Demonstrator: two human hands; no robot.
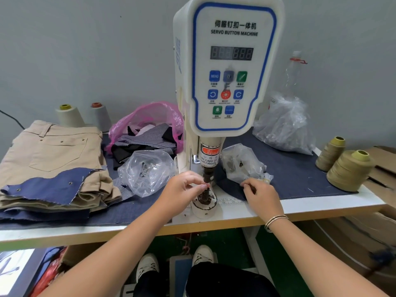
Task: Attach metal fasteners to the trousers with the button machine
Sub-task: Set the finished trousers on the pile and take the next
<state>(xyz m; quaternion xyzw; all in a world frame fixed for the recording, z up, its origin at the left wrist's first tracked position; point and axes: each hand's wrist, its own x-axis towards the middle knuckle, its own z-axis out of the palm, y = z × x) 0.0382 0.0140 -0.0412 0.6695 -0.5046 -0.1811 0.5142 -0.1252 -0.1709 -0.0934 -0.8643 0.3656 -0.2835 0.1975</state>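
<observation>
Four thread cones (348, 169), perhaps three clear bags (147, 172).

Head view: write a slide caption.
Left hand loads a fastener at the button machine's punch; trousers wait aside.

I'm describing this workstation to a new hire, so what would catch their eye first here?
The tall white servo button machine with its blue-edged control panel dominates the centre. Right under its punch, the left hand pinches something small at the die, while the right hand rests beside it at a clear plastic bag. Folded tan trousers lie stacked at the left.
</observation>
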